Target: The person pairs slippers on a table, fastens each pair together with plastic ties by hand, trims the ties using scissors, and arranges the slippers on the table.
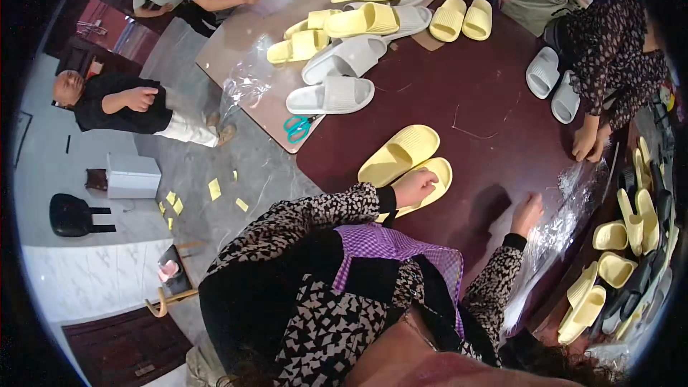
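A pair of yellow slide slippers [398,155] lies side by side on the dark red table in front of me. My left hand [415,188] is over the nearer slipper, its fingers curled in. What those fingers hold, if anything, is hidden. To the right, my right hand [528,213] is raised beside a sheet of clear plastic film [555,233], fingers drawn together. Whether the film is between them cannot be made out.
A brown board [236,46] at the far left bears several yellow and grey slippers [333,95], with teal-handled scissors [298,127] at its corner. Grey slippers [542,73] lie near a co-worker's hands [590,142]. More slippers [615,270] are piled at the right. Other people stand around the table.
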Demonstrator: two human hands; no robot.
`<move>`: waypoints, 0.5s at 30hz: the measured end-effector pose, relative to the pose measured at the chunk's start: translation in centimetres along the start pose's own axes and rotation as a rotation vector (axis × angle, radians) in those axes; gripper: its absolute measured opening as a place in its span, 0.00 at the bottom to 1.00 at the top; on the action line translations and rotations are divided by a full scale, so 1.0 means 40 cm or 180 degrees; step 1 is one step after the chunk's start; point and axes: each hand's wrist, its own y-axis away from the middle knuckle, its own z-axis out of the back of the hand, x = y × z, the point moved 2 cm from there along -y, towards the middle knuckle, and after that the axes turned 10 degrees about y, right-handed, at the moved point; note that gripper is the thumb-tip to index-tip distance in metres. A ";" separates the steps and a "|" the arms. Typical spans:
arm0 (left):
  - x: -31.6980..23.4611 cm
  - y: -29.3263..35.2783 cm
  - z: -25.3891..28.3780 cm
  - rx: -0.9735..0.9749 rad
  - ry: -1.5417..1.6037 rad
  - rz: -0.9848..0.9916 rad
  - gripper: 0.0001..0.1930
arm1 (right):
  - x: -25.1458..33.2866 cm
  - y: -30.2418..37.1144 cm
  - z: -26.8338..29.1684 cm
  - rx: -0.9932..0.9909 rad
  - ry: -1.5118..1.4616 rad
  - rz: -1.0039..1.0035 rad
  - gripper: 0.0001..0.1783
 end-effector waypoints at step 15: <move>-0.043 -0.156 -0.355 0.0910 0.1292 0.0026 0.10 | 0.239 0.153 0.201 0.0038 -0.2340 -0.0434 0.06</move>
